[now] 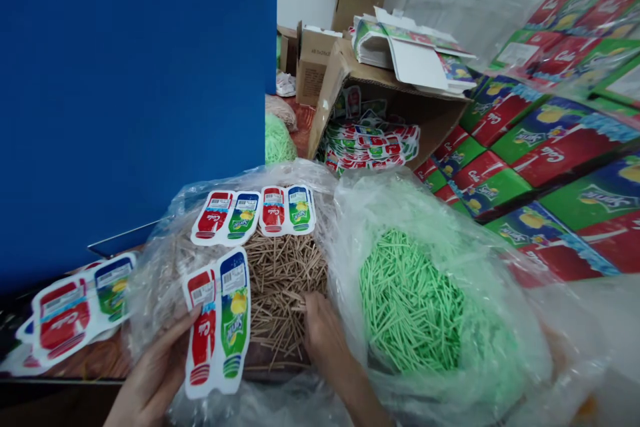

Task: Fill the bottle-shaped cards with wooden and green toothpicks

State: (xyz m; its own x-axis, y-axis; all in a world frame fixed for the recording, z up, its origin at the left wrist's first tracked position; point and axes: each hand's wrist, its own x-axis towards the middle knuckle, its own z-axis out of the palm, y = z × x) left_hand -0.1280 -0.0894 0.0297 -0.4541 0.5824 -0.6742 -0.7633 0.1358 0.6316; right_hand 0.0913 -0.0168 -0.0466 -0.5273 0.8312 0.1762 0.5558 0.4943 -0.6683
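Note:
My left hand (155, 373) grips the edge of a twin bottle-shaped packet (219, 320) between thumb and fingers; one half is red and marked Cola, the other green and blue and marked Sprite. Over the pile of short brown sticks (285, 273), my right hand (320, 330) has its fingers closed, with a few stick ends at the fingertips. Two more such packets, one on the left (225, 217) and one on the right (287, 210), lie along the pile's far edge. The brown sticks rest in an opened clear plastic bag (165, 247).
Light green sticks (410, 307) fill another clear bag at the right. Further packets (75, 310) are stacked at the left. Behind, a tipped carton (435, 127) holds many packets. Printed boxes (530, 140) are piled at the right. A blue panel (130, 93) stands at the left.

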